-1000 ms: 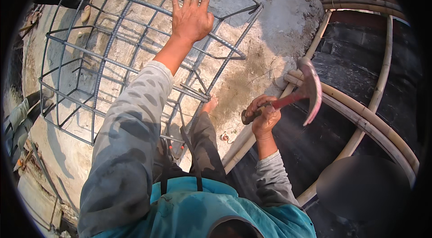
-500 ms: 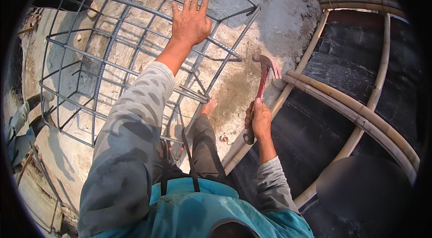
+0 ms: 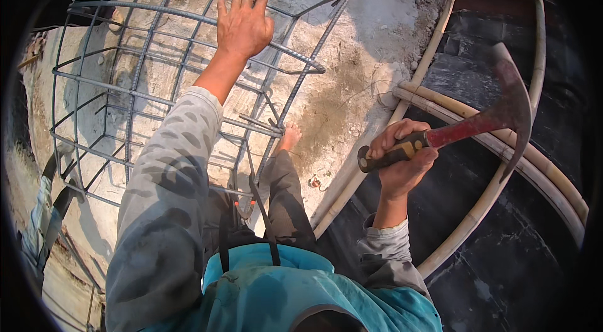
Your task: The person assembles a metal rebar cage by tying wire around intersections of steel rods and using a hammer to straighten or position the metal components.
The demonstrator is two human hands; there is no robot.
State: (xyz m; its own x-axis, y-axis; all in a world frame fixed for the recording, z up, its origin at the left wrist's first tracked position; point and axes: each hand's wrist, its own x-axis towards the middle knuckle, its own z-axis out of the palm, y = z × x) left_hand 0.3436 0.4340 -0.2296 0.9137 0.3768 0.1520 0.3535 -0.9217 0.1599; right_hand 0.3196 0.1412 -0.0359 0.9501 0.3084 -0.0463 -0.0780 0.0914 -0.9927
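Hammer (red handle) is gripped in the right hand; the left hand lies flat, fingers wide, on the rebar cage.

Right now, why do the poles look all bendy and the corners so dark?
Head view: the fisheye lens curves the straight bamboo poles toward the rim and blackens the corners; sunlight throws sharp shadows of the rebar cage onto the concrete; the hammer looks fairly sharp.
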